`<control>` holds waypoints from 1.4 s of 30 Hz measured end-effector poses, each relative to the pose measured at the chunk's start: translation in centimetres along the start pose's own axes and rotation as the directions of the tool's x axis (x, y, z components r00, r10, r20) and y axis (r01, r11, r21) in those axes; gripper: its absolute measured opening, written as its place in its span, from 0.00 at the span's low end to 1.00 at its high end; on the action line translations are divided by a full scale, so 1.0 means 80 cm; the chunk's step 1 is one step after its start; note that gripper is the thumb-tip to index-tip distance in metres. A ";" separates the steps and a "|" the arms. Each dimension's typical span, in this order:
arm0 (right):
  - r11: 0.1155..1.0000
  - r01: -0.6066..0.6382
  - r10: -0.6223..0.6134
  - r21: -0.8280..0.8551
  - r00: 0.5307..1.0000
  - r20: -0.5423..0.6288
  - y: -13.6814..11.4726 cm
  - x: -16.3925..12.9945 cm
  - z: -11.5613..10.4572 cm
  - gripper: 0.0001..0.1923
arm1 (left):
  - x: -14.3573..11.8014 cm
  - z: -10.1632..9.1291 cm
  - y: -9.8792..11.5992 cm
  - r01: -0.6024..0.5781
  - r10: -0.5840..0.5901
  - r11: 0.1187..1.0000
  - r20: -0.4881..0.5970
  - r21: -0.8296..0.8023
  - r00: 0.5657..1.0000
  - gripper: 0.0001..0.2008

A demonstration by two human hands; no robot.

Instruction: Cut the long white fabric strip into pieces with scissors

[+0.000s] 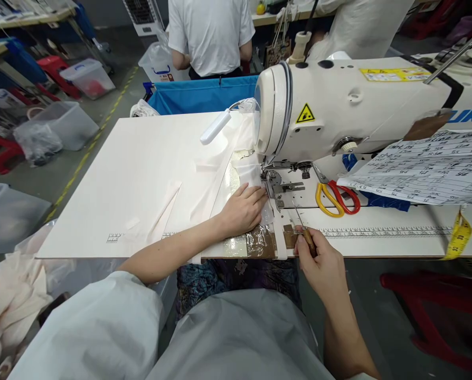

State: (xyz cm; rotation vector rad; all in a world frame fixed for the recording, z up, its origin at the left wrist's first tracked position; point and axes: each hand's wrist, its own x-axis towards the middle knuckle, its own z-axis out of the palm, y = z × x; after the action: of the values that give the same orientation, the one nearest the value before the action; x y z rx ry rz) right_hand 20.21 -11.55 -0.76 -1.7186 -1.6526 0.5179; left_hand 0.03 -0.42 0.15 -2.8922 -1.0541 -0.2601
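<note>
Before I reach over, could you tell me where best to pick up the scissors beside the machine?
Probably by the looped handles: the scissors lie flat on the table, red and yellow loops toward the sitter, blades pointing away under the sewing machine. Come from the near, front edge.

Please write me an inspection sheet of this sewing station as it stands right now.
Surface: white sewing table with a printed ruler along its front edge.
Job's things: white fabric lies under the sewing machine by the presser foot.
Clutter: scissors with one yellow and one red handle, printed sheet, yellow tape measure.
Hands: left hand flat on the fabric; right hand holds a thin wooden-handled tool.
Cables: nothing seen.
Surroundings: blue bin, a person in a white shirt behind it, plastic tubs on the floor.
</note>
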 end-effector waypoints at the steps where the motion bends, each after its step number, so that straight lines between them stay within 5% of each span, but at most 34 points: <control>1: 1.000 0.001 -0.001 -0.002 1.000 0.001 0.000 0.000 0.000 0.18 | 0.000 0.000 0.000 0.002 -0.002 1.000 0.001 -0.003 1.000 0.22; 26: 0.993 -0.063 0.071 0.104 0.995 -0.073 -0.004 -0.010 0.006 0.23 | -0.002 -0.002 0.002 -0.019 0.019 1.000 -0.024 0.004 1.000 0.22; 35: 0.956 0.285 -0.275 0.069 0.954 -0.118 -0.025 0.011 0.022 0.12 | 0.005 0.002 -0.006 -0.014 0.014 1.000 -0.035 -0.002 0.999 0.22; 42: 0.879 0.421 -0.445 -0.225 0.893 -0.069 -0.038 0.041 0.052 0.14 | 0.015 0.002 -0.013 0.043 -0.043 0.999 -0.036 -0.014 0.998 0.20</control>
State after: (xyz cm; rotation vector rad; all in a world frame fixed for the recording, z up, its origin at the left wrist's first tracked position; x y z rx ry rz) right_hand 15.57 -7.67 -0.90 -1.4131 -1.9807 0.0298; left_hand 0.33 1.15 0.19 -2.8673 -1.1141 -0.3217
